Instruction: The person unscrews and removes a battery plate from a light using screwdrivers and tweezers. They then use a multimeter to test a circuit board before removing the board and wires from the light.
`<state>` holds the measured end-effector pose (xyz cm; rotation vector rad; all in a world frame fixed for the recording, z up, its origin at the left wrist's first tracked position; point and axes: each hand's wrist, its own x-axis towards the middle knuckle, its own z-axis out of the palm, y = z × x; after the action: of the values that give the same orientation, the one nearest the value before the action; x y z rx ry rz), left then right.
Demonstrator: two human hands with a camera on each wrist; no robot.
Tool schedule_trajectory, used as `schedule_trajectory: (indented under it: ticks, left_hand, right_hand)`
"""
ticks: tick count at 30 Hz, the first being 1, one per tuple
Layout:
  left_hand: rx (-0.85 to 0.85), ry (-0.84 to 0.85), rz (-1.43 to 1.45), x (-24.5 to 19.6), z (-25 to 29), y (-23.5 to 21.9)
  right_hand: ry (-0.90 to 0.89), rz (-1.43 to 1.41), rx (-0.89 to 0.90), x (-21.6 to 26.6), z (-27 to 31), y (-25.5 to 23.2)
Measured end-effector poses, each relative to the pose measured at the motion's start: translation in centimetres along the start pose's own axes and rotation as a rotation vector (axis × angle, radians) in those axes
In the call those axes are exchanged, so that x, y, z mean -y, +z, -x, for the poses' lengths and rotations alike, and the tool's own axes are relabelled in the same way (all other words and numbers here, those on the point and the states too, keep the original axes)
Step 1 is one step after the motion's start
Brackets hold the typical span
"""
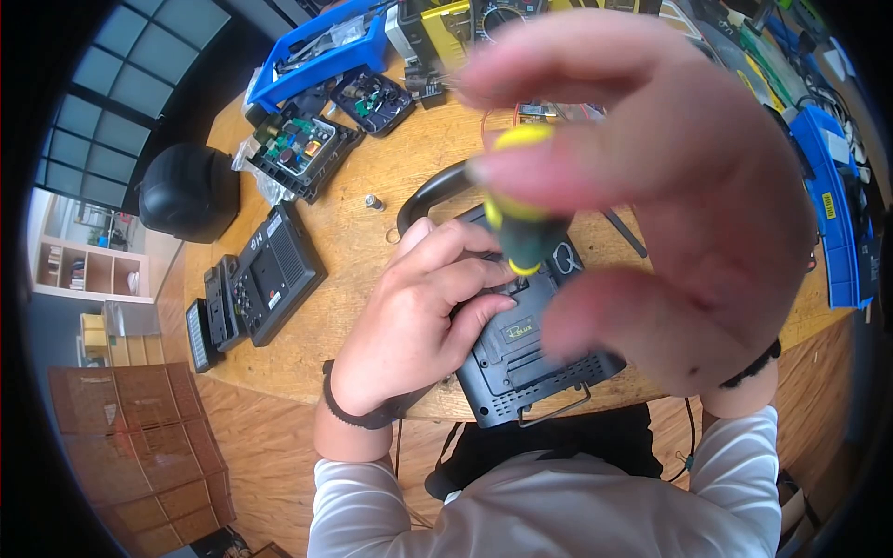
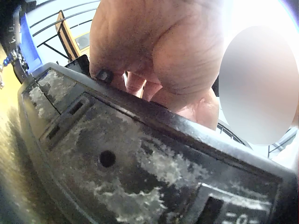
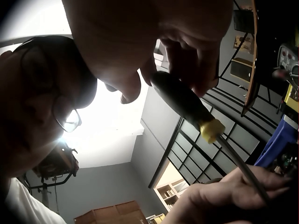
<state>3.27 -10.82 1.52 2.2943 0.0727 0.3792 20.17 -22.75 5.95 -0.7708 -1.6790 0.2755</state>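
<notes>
A black device (image 1: pixel 510 370) lies back up on the wooden table, its scuffed casing (image 2: pixel 154 158) close in the left wrist view. Over it, my left hand (image 1: pixel 423 293) has its thumb and forefinger curled in at the lower shaft of a yellow and dark green screwdriver (image 1: pixel 526 228); the tip is hidden. In the right wrist view the shaft runs down from the handle (image 3: pixel 182 100) to my left hand (image 3: pixel 229 196). My right hand (image 1: pixel 679 177), blurred, is spread around the handle's top, fingers loosely bent against it and thumb held apart.
On the table's left are a black unit (image 1: pixel 279 274), an opened casing with circuit boards (image 1: pixel 298 144) and a small metal part (image 1: pixel 374 202). A blue tray (image 1: pixel 321 56) stands at the back, another blue bin (image 1: pixel 828 209) at the right. A dark curved handle (image 1: pixel 433 191) lies behind the device.
</notes>
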Motion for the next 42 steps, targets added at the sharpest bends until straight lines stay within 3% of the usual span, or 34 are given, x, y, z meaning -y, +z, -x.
schedule_trajectory:
  ticks: [3, 6, 24, 26, 28, 31, 38, 42]
  left_hand:
    - [0.022, 0.075, -0.122, -0.4, -0.4, -0.8]
    - [0.024, 0.158, -0.153, -0.6, -0.8, -1.0]
    - [0.010, 0.133, -0.149, -0.3, -0.4, -0.8]
    - [0.093, -0.172, 0.003, -0.7, 0.9, -0.8]
    - [-0.019, 0.057, -0.120, -0.2, -0.2, -0.5]
    - [0.103, 0.060, -0.155, -0.8, -0.7, -1.4]
    - [0.013, 0.122, -0.096, -0.7, -0.8, -0.8]
    - [0.169, -0.022, -0.199, -0.9, -0.5, -1.4]
  right_hand:
    - [0.007, 0.000, 0.001, -0.8, 0.5, -2.2]
    - [0.013, -0.001, 0.002, -0.8, -0.3, -0.8]
    - [0.037, 0.011, 0.014, 0.3, 0.5, -1.0]
    - [0.040, 0.011, 0.015, -1.5, -1.3, -1.5]
    - [0.043, 0.011, 0.015, -1.1, -1.4, -0.6]
    - [0.045, 0.011, 0.016, -0.7, -1.2, -0.5]
    - [0.055, 0.017, 0.013, -0.5, -1.3, -0.5]
    - [0.064, 0.018, 0.010, -0.6, -1.3, -0.5]
